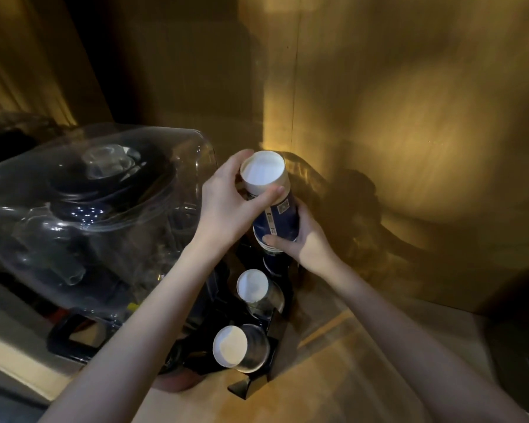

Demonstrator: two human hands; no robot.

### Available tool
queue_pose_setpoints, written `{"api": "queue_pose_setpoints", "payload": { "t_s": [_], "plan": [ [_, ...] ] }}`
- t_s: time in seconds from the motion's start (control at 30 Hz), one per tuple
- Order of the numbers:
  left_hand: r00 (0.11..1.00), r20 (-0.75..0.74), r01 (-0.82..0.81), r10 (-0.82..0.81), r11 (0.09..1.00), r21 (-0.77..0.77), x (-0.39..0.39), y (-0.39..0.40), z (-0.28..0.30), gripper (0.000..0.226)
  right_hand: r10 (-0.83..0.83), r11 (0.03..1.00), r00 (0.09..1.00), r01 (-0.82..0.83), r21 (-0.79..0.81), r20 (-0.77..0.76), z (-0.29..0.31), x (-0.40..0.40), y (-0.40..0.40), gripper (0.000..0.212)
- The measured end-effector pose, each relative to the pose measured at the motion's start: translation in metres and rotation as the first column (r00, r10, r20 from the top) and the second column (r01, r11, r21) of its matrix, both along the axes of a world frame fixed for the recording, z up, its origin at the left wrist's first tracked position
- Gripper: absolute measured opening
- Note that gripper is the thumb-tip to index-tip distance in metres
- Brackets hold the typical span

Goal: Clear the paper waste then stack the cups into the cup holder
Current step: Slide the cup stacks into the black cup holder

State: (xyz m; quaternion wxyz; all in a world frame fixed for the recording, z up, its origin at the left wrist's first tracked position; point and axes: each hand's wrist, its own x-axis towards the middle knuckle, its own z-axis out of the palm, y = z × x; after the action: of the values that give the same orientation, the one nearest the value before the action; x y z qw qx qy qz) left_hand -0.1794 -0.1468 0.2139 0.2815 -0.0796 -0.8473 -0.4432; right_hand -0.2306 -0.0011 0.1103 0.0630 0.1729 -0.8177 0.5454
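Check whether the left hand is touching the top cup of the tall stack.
Touching. The head view shows the left hand wrapped around the top cup of the tall stack, thumb across its near side just below the white base, fingers behind it.

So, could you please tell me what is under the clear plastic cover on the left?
Through the clear plastic cover a dark appliance with a round glass-like top shows. Reflections blur its lower part, so I cannot tell what it is.

Both hands on a tall stack of upturned blue cups (pixel 274 209): left hand (pixel 231 206) gripping near the top, right hand (pixel 303 239) wrapped round lower down. Black cup holder (pixel 258 383) below, two shorter cup stacks (pixel 252 286) (pixel 231 346) in it. Clear domed cover (pixel 89 209) just left.
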Motion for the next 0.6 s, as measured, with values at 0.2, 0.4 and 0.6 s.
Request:
{"api": "queue_pose_setpoints", "payload": {
  "t_s": [0.2, 0.4, 0.6],
  "plan": [
    [0.997, 0.072, 0.041, -0.034, 0.994, -0.099, -0.013, 0.005, -0.027, 0.060, -0.011, 0.999, 1.000, 0.010, 0.047, 0.011, -0.005, -0.002, 0.003, 0.085],
    [0.968, 0.249, 0.041, -0.013, 0.993, -0.108, -0.023, 0.009, -0.075, 0.063, -0.085, 0.989, 0.995, 0.091, 0.118, -0.057, -0.010, 0.007, 0.005, 0.077],
    [0.952, 0.305, 0.062, 0.001, 0.979, -0.195, -0.028, 0.010, -0.099, 0.065, -0.042, 0.907, 0.978, 0.122, 0.402, -0.203, -0.015, 0.017, 0.004, 0.064]
  ]
}}
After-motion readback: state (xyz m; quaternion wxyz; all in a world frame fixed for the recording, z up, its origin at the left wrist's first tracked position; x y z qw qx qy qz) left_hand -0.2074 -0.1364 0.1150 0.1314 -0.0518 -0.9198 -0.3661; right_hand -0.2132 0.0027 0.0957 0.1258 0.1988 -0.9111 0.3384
